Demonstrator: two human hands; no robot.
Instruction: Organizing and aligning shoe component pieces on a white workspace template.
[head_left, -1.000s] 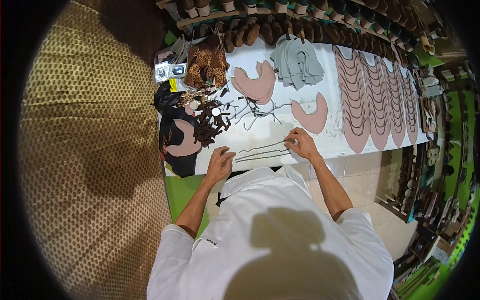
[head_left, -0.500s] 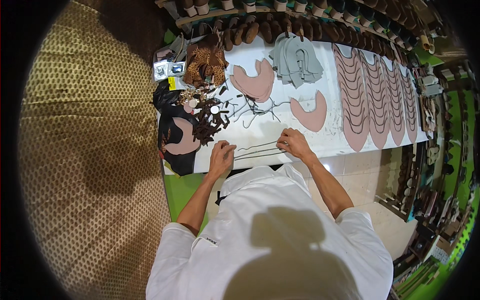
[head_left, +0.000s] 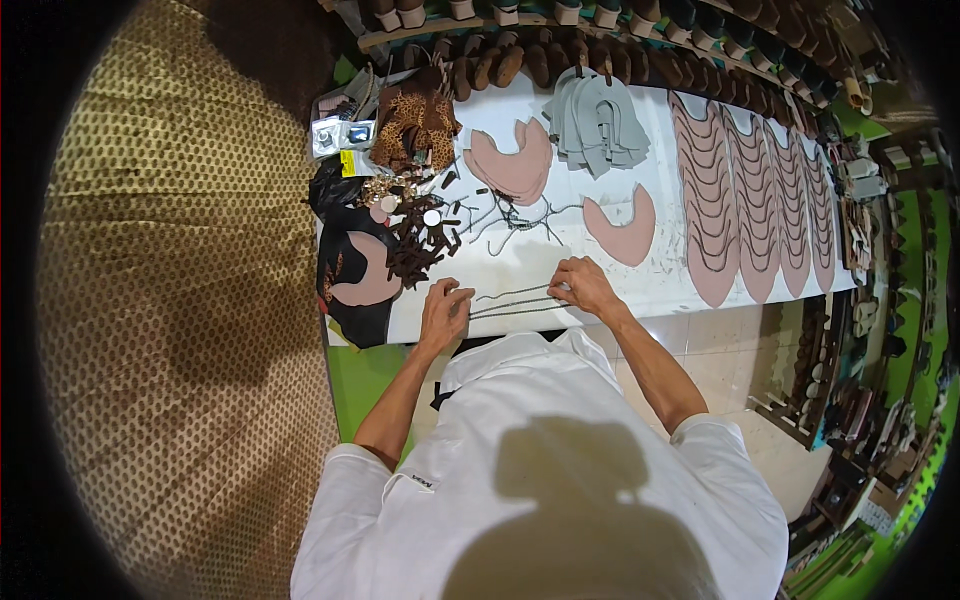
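My left hand [head_left: 443, 310] and my right hand [head_left: 582, 283] rest on the white worktable [head_left: 520, 268], each pinching one end of a bundle of thin dark cords [head_left: 512, 299] stretched straight between them. The cords lie flat near the table's front edge. A pile of small dark brown strips [head_left: 420, 240] sits just beyond my left hand. One pink shoe-upper piece [head_left: 622, 231] lies beyond my right hand. More loose cords [head_left: 510, 214] curl in the table's middle.
Rows of stacked pink cut pieces [head_left: 750, 190] cover the right of the table. A grey stack [head_left: 598, 124], another pink stack [head_left: 512, 166] and leopard-print pieces [head_left: 414, 122] lie at the back. Black sheets [head_left: 350, 285] hang at the left end. Woven matting [head_left: 160, 300] covers the left floor.
My right hand has slid left along the cords, closer to my left hand. The left hand has shifted slightly right and toward me.
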